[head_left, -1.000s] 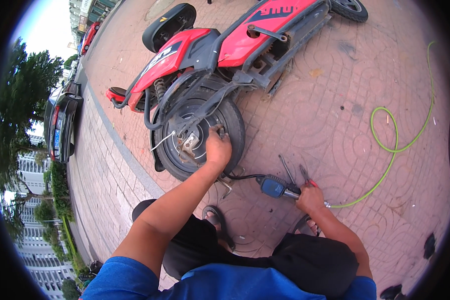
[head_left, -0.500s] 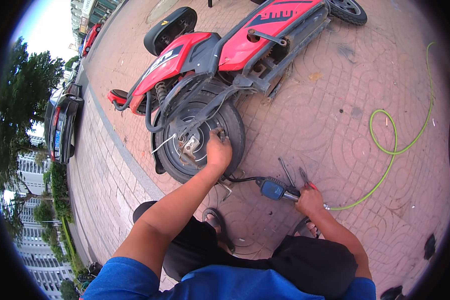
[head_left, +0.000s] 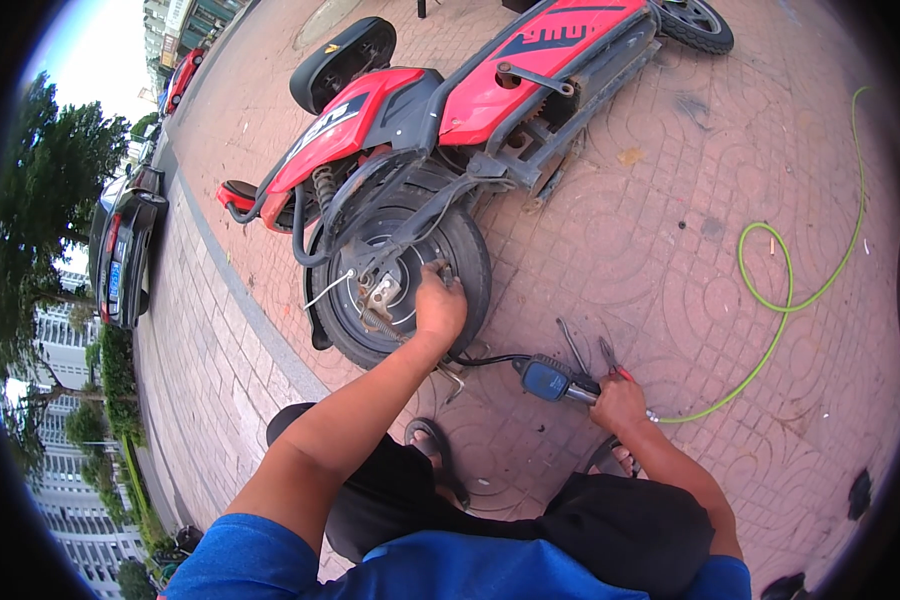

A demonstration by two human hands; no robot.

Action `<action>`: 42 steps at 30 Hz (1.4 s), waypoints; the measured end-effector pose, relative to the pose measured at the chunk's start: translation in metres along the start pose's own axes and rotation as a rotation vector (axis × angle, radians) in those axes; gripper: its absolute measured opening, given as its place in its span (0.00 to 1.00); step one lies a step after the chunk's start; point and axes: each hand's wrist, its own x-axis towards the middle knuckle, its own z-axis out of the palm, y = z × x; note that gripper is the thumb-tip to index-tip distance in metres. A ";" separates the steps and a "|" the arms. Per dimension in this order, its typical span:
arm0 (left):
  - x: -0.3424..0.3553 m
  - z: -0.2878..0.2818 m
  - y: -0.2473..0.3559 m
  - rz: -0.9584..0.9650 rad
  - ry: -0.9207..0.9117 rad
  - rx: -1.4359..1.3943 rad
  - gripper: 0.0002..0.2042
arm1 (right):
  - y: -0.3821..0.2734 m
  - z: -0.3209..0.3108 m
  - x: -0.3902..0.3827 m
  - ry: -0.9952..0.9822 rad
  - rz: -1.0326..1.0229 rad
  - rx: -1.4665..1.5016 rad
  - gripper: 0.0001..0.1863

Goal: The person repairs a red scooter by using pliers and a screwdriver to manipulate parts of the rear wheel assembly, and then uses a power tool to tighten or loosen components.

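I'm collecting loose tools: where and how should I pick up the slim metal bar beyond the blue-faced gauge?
Probably near its far end, coming down from the far side: the slim metal bar lies on the paving with that end free, while the blue-faced gauge and right hand crowd its near end.

Matt rubber tyre (head_left: 477, 258), glossy panels (head_left: 477, 105)

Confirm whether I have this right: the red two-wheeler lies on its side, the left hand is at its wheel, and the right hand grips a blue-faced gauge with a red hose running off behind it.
Not quite: the hose is bright yellow-green, not red, as the head view shows. The rest stands: the red two-wheeler lies on its side, left hand at its wheel, right hand gripping the blue-faced gauge.
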 end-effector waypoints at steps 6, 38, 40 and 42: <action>-0.001 0.000 -0.001 0.006 0.010 0.011 0.20 | -0.006 -0.007 -0.001 -0.005 0.033 0.030 0.12; 0.000 0.002 -0.005 0.056 0.023 0.040 0.21 | -0.005 -0.004 -0.001 0.031 0.021 0.044 0.12; 0.000 0.002 -0.006 0.059 0.024 0.044 0.21 | -0.007 -0.007 -0.001 0.028 0.029 0.044 0.13; -0.001 0.003 -0.006 0.058 0.025 0.047 0.21 | -0.007 -0.007 -0.001 0.018 0.037 0.039 0.13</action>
